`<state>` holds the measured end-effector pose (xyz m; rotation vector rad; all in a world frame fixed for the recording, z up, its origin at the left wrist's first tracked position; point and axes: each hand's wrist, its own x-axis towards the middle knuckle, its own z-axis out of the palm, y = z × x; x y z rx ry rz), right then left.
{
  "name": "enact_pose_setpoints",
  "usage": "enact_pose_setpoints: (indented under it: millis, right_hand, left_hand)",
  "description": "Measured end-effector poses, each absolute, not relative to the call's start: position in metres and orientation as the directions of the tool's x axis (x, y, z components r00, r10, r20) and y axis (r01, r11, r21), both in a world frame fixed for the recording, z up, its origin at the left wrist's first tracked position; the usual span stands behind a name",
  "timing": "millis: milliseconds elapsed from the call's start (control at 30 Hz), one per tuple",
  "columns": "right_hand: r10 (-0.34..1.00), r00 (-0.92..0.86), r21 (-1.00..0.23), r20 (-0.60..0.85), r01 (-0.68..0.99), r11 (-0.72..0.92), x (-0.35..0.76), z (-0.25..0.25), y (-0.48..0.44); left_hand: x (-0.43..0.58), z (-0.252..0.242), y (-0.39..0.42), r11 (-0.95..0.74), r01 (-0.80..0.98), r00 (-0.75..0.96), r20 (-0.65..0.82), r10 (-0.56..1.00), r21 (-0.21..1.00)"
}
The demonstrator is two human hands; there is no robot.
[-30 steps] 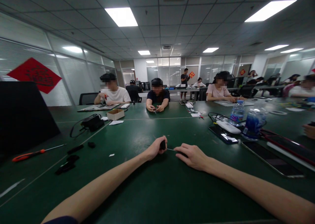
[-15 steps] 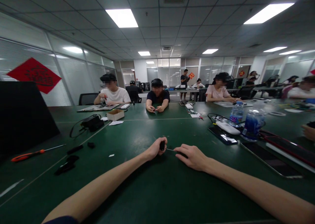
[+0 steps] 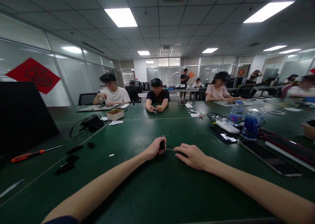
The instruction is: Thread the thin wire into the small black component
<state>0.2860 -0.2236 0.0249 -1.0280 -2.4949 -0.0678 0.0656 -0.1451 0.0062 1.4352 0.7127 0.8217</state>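
Observation:
Over the middle of the green table [image 3: 147, 191], my left hand [image 3: 155, 148] is closed around a small black part [image 3: 162, 144], whose exact kind I cannot make out. From my right hand [image 3: 192, 155] a thin metal shaft of a screwdriver [image 3: 169, 149] reaches left toward that black part. The screwdriver's dark handle is mostly hidden under my right fingers, which are curled over it. Whether the tip touches the part is too small to tell.
Left lie an orange screwdriver [image 3: 29, 155], several black pieces [image 3: 66, 166], a black device with a cable [image 3: 92, 122] and a cardboard box [image 3: 115, 114]. Right are phones [image 3: 269, 158], a white device [image 3: 227, 127] and water bottles [image 3: 252, 125]. Co-workers [image 3: 157, 94] sit opposite.
The black part in my left hand has turned slightly and shows a little more. My right hand stays almost in place; the view has shifted very slightly.

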Motion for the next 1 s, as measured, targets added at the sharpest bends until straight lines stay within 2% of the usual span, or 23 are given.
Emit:
enact_pose_setpoints:
  millis: [467,1000]
  right_hand:
    - [0.653,-0.641,-0.114,0.403,0.673,0.731,0.2880,0.0225,-0.2217]
    - [0.660,-0.631,-0.105,0.407,0.686,0.720,0.2867,0.0230,-0.2214]
  left_hand:
    - [0.0676,0.0049,-0.1456,-0.068,-0.063,0.575,0.092,0.813,0.996]
    - [0.0661,0.0017,-0.1437,-0.019,-0.135,0.606,0.097,0.789,0.991]
